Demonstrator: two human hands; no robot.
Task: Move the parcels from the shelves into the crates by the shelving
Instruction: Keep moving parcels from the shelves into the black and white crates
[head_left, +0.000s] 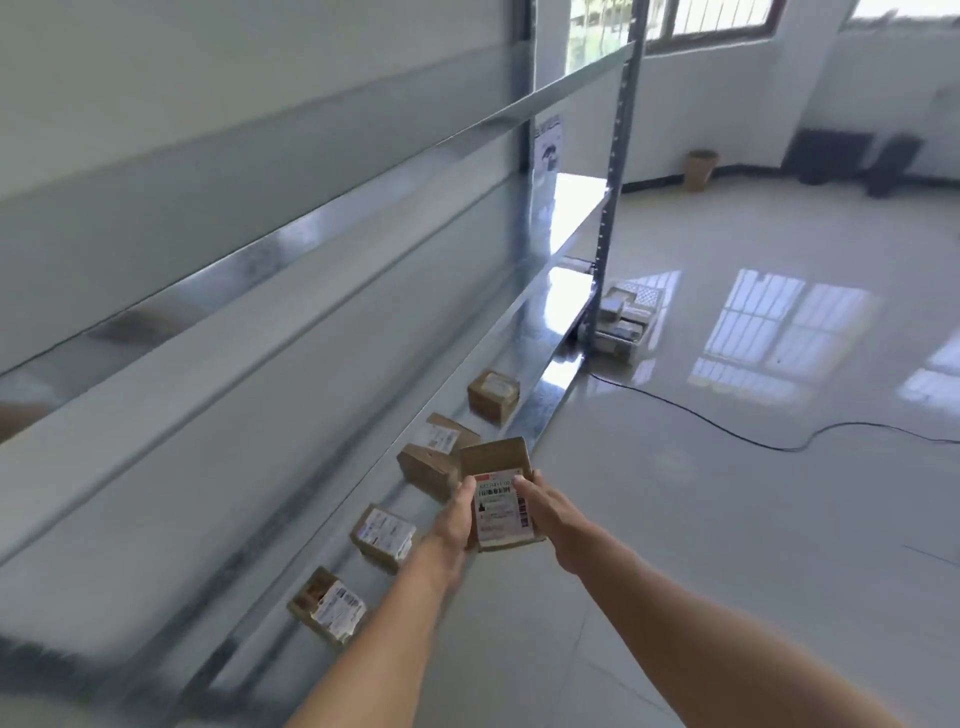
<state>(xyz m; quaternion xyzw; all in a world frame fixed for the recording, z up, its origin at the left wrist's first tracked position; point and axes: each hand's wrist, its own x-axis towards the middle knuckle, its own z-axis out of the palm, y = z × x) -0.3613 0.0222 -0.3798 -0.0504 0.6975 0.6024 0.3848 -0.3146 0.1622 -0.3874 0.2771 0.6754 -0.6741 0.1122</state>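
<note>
Holding a small brown parcel (501, 493) in the air, two bare hands reach out in front of the lowest shelf (543, 410). The left hand (457, 512) grips the parcel's left side with its fingers curled round the edge. The right hand (540, 506) grips the right side. Its thumb lies on the white label (498, 512), and its other fingers are hidden behind the box. The parcel is tipped a little, with the label facing up. It sits just above the front edge of the shelf, near the middle of the row.

More parcels lie on that low shelf. The nearest parcel (327, 605) is at the left, and the next parcel (384, 535) is just past it. Two leaning parcels (434, 457) touch each other, right behind the one in the hands. The far parcel (493, 396) sits alone farther along.

At the far end of the shelf, a pale crate (647, 296) stands on the shiny floor (727, 545) beside the metal post. It has parcels in it. A black cable (727, 428) snakes over the floor on the right. A small basket (701, 169) stands by the far wall.
</note>
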